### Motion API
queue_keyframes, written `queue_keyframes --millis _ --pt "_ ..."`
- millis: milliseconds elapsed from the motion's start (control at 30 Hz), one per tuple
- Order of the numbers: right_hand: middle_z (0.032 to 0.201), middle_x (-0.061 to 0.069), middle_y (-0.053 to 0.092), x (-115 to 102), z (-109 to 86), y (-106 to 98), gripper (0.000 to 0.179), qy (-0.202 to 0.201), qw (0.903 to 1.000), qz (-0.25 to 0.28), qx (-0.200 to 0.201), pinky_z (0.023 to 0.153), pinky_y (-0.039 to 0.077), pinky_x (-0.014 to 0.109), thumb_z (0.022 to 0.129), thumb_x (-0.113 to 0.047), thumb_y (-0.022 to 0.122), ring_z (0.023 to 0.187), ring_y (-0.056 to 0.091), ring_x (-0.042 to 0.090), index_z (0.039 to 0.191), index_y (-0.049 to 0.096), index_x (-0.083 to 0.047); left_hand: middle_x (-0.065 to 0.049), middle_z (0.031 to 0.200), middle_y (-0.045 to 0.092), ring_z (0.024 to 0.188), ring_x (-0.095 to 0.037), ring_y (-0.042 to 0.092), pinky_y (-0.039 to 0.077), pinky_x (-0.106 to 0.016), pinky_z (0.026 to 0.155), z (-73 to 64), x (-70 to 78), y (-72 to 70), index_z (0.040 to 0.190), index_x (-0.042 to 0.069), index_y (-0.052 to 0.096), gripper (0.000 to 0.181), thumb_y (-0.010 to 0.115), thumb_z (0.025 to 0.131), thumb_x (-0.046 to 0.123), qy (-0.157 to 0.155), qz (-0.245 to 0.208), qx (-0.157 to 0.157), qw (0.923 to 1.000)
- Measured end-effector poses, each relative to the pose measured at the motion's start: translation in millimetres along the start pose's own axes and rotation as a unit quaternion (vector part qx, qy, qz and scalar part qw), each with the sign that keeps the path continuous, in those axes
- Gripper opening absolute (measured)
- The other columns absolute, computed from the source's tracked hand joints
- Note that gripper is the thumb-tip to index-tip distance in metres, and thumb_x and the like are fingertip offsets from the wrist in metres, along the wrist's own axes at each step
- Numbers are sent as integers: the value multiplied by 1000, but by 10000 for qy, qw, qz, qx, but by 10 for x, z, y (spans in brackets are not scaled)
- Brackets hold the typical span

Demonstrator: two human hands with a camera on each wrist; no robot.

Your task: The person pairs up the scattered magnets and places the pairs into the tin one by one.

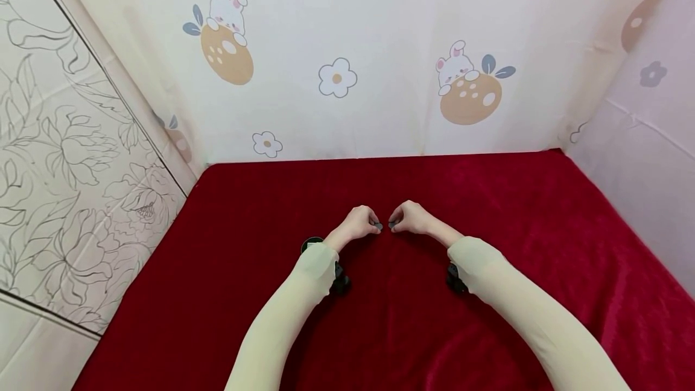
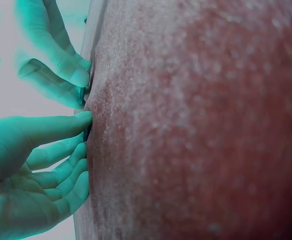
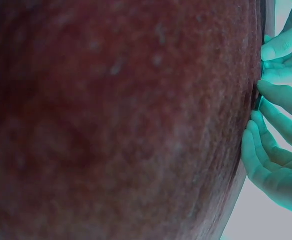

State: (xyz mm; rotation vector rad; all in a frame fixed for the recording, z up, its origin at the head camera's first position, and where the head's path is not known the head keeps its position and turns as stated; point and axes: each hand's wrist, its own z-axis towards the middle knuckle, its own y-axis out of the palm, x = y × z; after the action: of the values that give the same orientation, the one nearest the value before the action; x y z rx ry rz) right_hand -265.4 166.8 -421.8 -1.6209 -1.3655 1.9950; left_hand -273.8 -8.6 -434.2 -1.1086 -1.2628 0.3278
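Observation:
Near the middle of the red cloth, my left hand pinches a small flat grey piece between thumb and fingertips. Facing it across a narrow gap, my right hand pinches a similar small grey piece. The two pieces look apart in the head view. From the left wrist, a dark thin edge of the piece shows under the left thumb, low against the cloth. The right wrist view has the other dark piece between thumb and finger. Fingers hide most of both, so their kind cannot be told.
A round dark object with a pale rim lies beside the left wrist, partly covered by the sleeve. Red cloth covers the table. A patterned curtain stands behind it, and a flower-print panel borders the left side.

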Motion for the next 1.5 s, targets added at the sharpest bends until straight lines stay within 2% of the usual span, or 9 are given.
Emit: queue_keyframes --millis 700,933,1100,1300,1500 --pt "80 14 66 -15 29 67 18 -82 9999 -93 -5 61 48 26 74 -1 66 69 60 17 89 66 8 -7 83 65 70 -13 57 43 -18 60 9 57 37 92 1 68 18 68 77 10 2 -14 -60 10000" --pt "80 13 65 -15 33 69 20 -85 9998 -165 34 61 47 26 73 -3 68 69 59 17 90 66 8 -10 94 61 84 -18 57 45 -23 72 -21 26 -6 103 0 61 28 68 78 12 168 -2 -355 9992" --pt "80 12 65 -21 22 71 22 -66 9999 -148 51 61 46 26 72 -3 68 70 59 17 91 66 7 -11 100 60 92 -20 56 45 -25 76 -113 -10 -92 111 1 56 35 66 80 13 354 -290 -490 9977" --pt "82 11 65 -35 16 78 21 7 9999 -43 99 62 46 27 73 -4 68 71 58 16 92 66 6 -12 101 59 91 -20 57 46 -26 75 -255 -39 -219 116 0 52 35 60 85 15 401 -476 -391 9973" --pt "85 13 65 -78 10 108 23 -68 9999 -16 124 64 48 28 74 -3 68 74 59 19 94 65 7 -12 107 57 96 -20 55 45 -30 79 -451 -84 -346 118 0 51 36 57 86 17 519 -468 -327 9970"
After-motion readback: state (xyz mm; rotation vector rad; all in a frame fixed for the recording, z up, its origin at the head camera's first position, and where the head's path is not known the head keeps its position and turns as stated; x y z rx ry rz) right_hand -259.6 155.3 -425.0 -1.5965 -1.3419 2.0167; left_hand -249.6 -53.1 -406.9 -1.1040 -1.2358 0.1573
